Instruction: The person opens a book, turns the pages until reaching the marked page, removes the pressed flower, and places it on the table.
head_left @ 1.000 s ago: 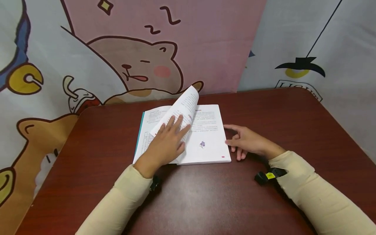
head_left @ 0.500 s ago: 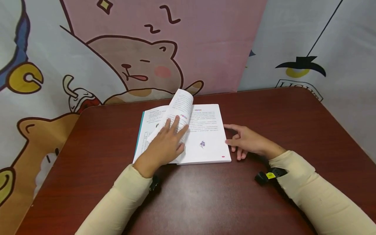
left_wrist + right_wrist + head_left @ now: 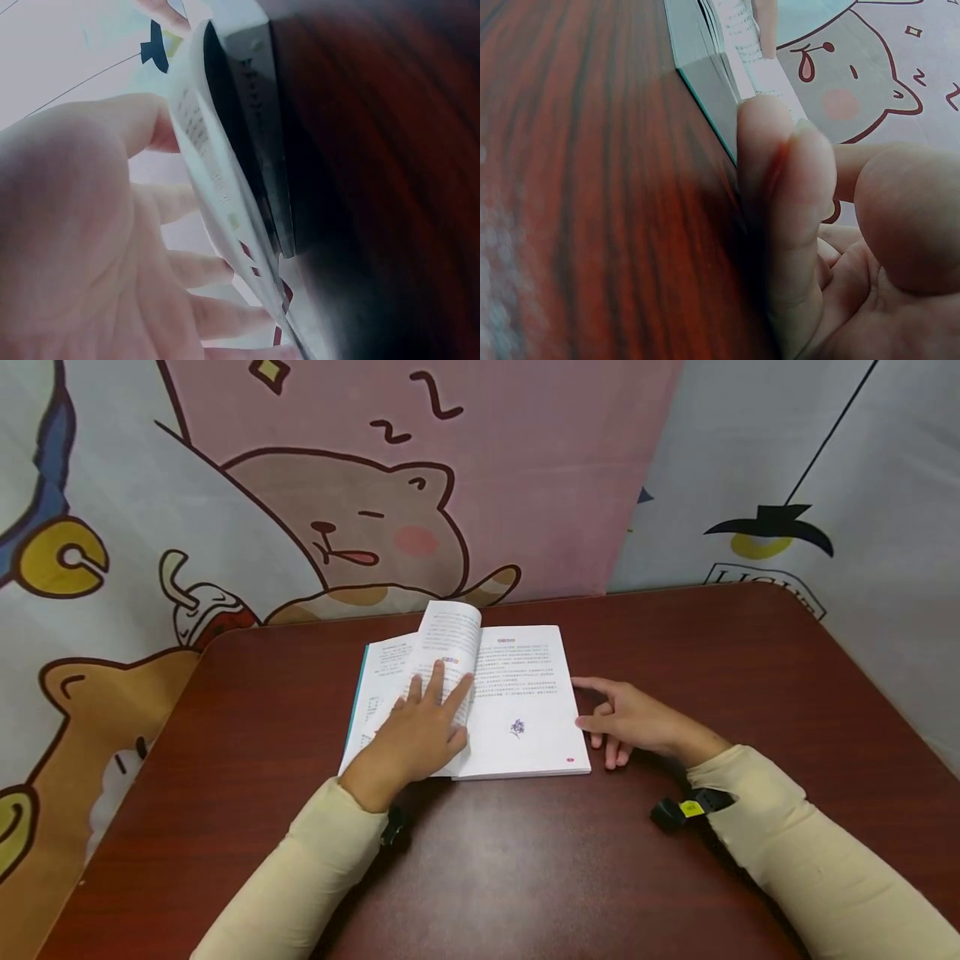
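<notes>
An open book (image 3: 528,685) with a teal cover edge lies on the table in the head view. Its right page carries print and a small purple flower. My left hand (image 3: 412,735), fingers spread, presses on a page (image 3: 452,631) that curls up near the spine and leans over the left side. In the left wrist view the palm (image 3: 67,232) faces the bent page (image 3: 214,165). Beside the book's right edge, my right hand (image 3: 637,720) touches it with index finger and thumb, its other fingers loosely bent. The right wrist view shows those fingers (image 3: 799,195) close to the page edges.
The dark red wooden table (image 3: 525,877) extends around the book. Behind it hangs a cloth (image 3: 555,485) printed with cartoon animals. A black wrist camera (image 3: 671,814) sits under the right sleeve (image 3: 795,835).
The lifted page has swung left and lower onto the left side, and my left hand has slid slightly left with it. My right hand stays put at the book's right edge.
</notes>
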The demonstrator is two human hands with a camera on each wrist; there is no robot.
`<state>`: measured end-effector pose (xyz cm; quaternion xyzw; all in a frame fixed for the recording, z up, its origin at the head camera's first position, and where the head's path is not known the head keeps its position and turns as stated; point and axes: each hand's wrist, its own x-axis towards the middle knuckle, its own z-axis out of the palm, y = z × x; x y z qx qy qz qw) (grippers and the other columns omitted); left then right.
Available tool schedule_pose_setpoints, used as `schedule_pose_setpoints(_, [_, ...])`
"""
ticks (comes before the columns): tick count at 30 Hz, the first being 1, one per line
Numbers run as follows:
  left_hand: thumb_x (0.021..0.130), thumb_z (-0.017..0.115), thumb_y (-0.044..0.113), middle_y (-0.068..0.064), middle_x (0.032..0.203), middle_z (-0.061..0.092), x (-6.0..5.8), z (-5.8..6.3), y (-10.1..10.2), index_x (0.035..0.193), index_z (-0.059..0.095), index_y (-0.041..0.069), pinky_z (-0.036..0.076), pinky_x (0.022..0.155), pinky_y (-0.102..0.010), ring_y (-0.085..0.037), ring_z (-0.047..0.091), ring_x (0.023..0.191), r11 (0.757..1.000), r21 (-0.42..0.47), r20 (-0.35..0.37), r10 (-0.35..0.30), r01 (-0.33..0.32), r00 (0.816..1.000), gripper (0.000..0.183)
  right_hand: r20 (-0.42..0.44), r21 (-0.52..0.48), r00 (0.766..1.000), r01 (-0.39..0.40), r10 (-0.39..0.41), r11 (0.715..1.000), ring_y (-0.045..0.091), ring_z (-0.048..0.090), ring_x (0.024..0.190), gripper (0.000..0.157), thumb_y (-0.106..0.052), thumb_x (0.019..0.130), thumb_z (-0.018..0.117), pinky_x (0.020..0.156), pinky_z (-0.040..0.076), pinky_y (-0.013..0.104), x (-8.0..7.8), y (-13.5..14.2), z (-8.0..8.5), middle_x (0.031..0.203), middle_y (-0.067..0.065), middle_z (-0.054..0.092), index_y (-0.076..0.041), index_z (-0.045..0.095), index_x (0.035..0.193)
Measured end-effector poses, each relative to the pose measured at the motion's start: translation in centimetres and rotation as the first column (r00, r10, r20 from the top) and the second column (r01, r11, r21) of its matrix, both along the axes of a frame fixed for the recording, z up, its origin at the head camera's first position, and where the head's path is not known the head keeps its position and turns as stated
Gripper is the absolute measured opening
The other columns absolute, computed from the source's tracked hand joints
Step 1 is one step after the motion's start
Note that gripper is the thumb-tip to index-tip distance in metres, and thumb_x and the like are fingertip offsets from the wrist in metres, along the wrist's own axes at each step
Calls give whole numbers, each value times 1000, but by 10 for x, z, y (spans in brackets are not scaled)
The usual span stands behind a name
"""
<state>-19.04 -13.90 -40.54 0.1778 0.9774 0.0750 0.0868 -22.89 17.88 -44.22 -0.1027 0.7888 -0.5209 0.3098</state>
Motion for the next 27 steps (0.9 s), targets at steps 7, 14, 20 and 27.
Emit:
schedule_pose_setpoints(7, [99,48,37,-21,168,4,0,1,1,162,19,20,29,113,-68,-50,16,151,998,-47,10,43,-43,999,70,7,-4,1000,1,-1,1000,20,65,47,77,-18,98,63,46,56,38,0,1,0,74,13,60,-14,17,160])
schedule_pose_setpoints(14, [99,49,37,-20,168,7,-1,0,0,159,27,16,28,113,-69,-50,14,151,998,-47,38,46,-44,998,68,9,7,1000,8,-8,1000,21,65,47,76,-19,98,63,47,56,39,-1,1,-3,74,12,61,-16,18,160])
schedule_pose_setpoints(20, [100,49,37,-20,168,9,-1,-2,0,159,29,16,27,113,-69,-50,15,151,998,-42,60,49,-46,997,66,18,11,1000,11,-11,1000,21,65,48,76,-18,98,63,47,56,39,-1,1,-2,74,12,61,-16,18,160])
schedule_pose_setpoints(27, [100,47,37,-20,167,11,-2,-2,0,159,27,17,26,114,-69,-48,16,152,997,-51,85,57,-53,995,66,10,12,1000,9,-9,1000,21,65,47,76,-18,99,63,47,56,38,0,0,0,74,13,60,-15,18,160])
